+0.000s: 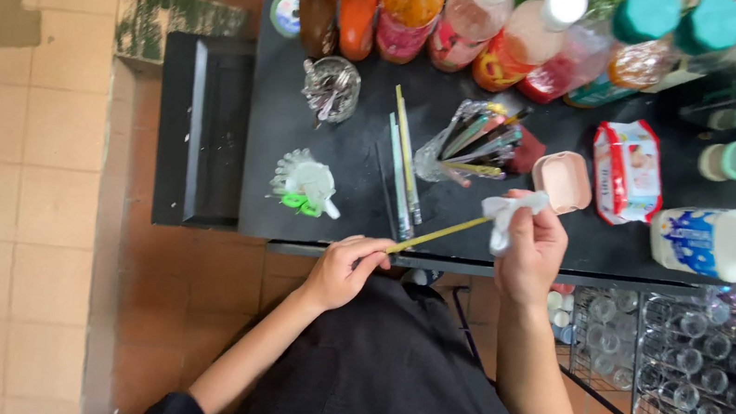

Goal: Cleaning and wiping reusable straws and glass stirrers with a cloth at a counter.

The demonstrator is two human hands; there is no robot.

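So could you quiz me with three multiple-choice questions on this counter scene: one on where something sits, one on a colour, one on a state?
1. Where is the small pink hinged plastic box?
A. On the black counter, beside the red-and-white wipes packet
B. On the tiled floor
C. In the wire glass rack

2. What colour is the long thin straw held between the hands?
A. Blue
B. Yellow
C. Black

3. What state is the right hand in?
A. Open and flat on the counter
B. Closed on a white cloth at the straw's end
C. Gripping a bottle

Answers: 1 A, the box lies open just left of the packet. 2 B, the straw looks yellow from the left hand to the cloth. 3 B, the fingers bunch the cloth around the straw's tip.
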